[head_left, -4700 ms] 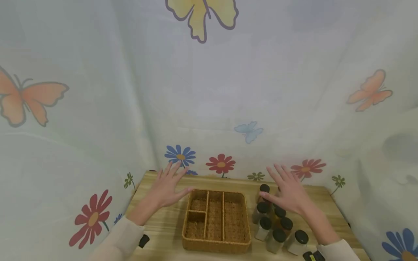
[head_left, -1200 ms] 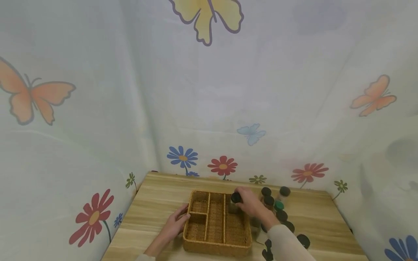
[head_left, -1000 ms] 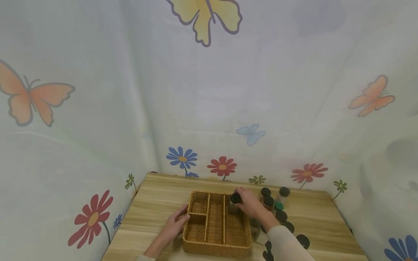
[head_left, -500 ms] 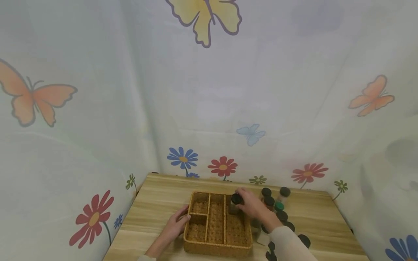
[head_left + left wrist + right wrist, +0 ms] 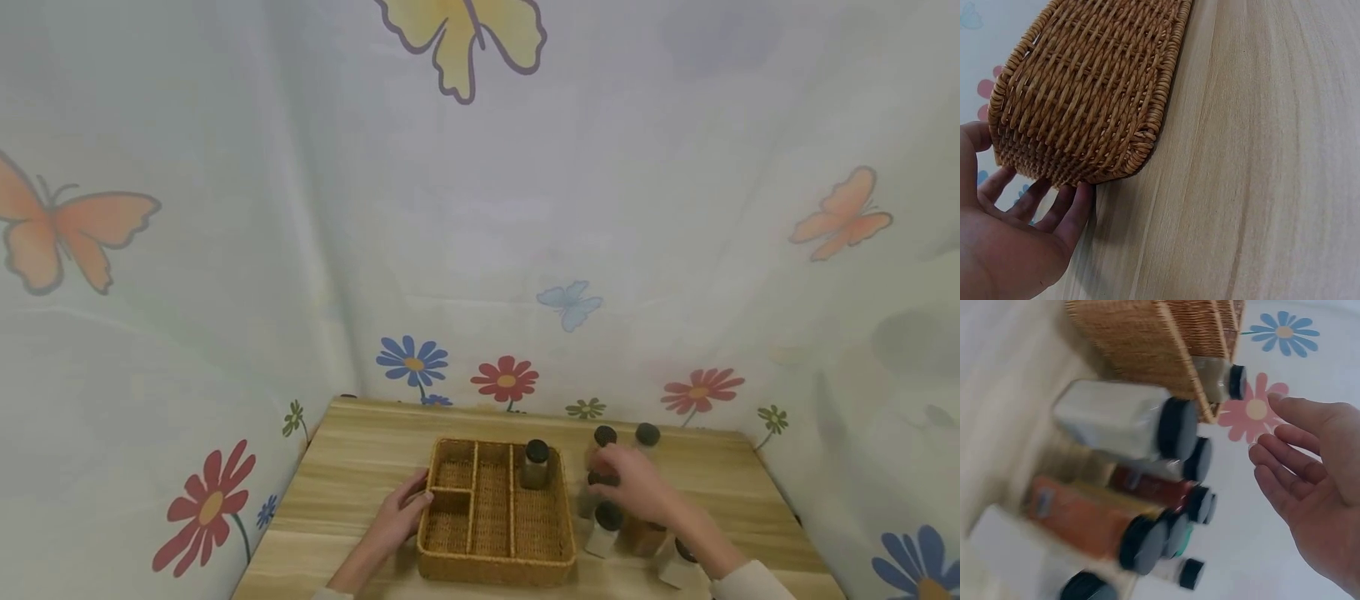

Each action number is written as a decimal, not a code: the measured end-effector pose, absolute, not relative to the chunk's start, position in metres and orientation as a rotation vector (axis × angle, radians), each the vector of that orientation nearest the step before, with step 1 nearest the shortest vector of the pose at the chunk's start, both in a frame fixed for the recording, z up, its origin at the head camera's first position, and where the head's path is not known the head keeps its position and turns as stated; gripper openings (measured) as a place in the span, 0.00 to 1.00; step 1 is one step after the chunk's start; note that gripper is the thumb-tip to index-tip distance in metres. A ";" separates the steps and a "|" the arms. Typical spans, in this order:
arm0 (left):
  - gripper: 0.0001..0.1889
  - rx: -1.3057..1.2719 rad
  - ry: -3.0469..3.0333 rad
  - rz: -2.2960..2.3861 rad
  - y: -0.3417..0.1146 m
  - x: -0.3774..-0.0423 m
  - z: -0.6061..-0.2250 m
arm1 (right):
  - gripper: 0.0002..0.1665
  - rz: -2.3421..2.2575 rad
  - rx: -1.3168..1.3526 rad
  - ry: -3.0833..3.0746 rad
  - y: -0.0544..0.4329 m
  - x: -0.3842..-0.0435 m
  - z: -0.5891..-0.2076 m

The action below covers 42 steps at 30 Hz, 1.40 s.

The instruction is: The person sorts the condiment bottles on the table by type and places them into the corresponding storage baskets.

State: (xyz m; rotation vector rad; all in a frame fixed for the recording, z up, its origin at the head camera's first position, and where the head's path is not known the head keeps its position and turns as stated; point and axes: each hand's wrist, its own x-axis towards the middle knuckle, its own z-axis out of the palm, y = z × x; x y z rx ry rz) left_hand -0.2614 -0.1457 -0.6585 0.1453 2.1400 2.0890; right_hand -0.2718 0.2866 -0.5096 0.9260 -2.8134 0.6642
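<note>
A wicker basket (image 5: 495,568) with several compartments sits on the wooden table. My left hand (image 5: 401,512) grips its left side, thumb at the rim and fingers against the outer wall (image 5: 1041,153). At the back of the right-hand compartment stands a spice jar (image 5: 535,473) with a black lid; its lidded end also shows in the right wrist view. My right hand (image 5: 633,483) is over the other jars, fingers loosely bent and holding nothing. Below it stand a white-filled jar (image 5: 1107,419), an orange-filled jar (image 5: 1079,515) and a dark red one (image 5: 1154,487), among several others.
The wooden table (image 5: 360,450) runs back to a pale curtain (image 5: 450,250) printed with flowers and butterflies. Close to the basket's right wall stands a jar with white contents (image 5: 600,540). Another jar (image 5: 647,437) is at the back right.
My right hand reached from above the jars into the basket with a black-lidded jar, let it go there, and has moved back right over the others. My left hand came down to the basket's left side.
</note>
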 end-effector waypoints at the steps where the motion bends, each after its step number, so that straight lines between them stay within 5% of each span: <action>1: 0.33 0.139 2.143 2.090 -0.146 -0.262 -0.658 | 0.17 0.669 0.921 -2.836 0.291 -0.267 -0.511; 10: 0.32 0.138 2.160 2.084 -0.147 -0.262 -0.657 | 0.23 0.591 0.893 -2.892 0.312 -0.239 -0.539; 26: 0.33 0.156 2.113 2.086 -0.146 -0.261 -0.657 | 0.23 0.644 0.874 -3.013 0.309 -0.245 -0.558; 42: 0.33 0.168 2.107 2.104 -0.146 -0.262 -0.657 | 0.23 0.617 1.013 -2.703 0.282 -0.262 -0.495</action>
